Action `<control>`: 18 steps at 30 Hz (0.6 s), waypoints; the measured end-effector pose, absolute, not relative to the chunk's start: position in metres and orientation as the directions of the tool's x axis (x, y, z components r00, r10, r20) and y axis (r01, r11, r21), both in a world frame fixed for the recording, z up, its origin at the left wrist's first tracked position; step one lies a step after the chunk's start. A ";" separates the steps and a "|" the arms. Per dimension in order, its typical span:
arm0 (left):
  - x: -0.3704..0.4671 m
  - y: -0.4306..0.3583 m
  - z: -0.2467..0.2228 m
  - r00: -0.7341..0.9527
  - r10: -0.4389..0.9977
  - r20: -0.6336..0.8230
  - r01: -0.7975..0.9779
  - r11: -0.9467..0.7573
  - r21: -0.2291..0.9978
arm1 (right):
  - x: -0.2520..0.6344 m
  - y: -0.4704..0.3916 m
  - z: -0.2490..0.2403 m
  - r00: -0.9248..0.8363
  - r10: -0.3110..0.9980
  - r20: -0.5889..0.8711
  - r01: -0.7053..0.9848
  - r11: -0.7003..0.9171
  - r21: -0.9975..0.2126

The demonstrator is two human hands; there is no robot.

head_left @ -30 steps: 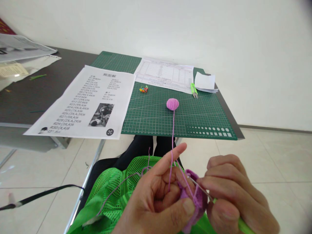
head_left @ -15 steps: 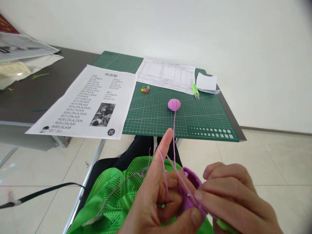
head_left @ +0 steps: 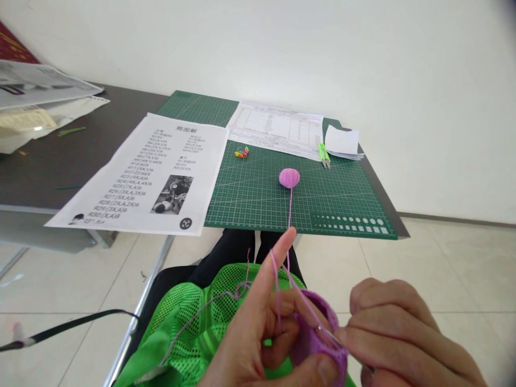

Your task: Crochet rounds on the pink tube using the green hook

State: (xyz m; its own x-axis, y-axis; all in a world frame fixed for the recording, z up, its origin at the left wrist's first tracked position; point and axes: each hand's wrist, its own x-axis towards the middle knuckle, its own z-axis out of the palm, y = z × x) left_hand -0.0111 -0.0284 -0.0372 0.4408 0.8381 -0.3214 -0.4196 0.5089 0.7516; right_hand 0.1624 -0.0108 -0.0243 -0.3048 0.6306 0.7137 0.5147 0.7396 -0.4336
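My left hand [head_left: 270,322] pinches a purple crocheted piece [head_left: 318,344] between thumb and fingers, its index finger raised with pink yarn looped over it. My right hand [head_left: 403,333] grips a thin metal crochet hook [head_left: 331,337], whose tip is at the piece's upper edge with yarn against it. From the raised finger area a strand runs up to a pink yarn ball [head_left: 289,178] on the green cutting mat [head_left: 250,199]. A loose yarn tail lies over the green mesh garment [head_left: 189,306] on the lap.
A printed pattern sheet [head_left: 137,172] overhangs the table's front edge. On the mat are colored stitch markers [head_left: 242,153], green snips [head_left: 323,155], a printed form [head_left: 278,129] and small white papers [head_left: 342,141]. More papers [head_left: 44,88] lie at far left.
Both hands and the purple piece have shifted slightly right and down. My right hand has moved a little away from my left, showing more of the hook. The table scene sits slightly lower.
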 end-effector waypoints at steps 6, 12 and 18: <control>-0.013 -0.026 -0.038 0.443 0.841 -0.309 -0.421 0.500 0.757 | 0.163 -0.007 -0.022 -0.304 0.643 0.703 0.539 0.724 -0.430; -0.013 -0.022 -0.037 0.505 0.787 -0.356 -0.492 0.601 0.630 | 0.165 -0.001 -0.012 -0.432 0.662 0.613 0.461 0.746 -0.481; -0.013 -0.022 -0.035 0.519 0.758 -0.395 -0.535 0.648 0.542 | 0.162 -0.012 -0.016 -0.396 0.688 0.608 0.521 0.714 -0.469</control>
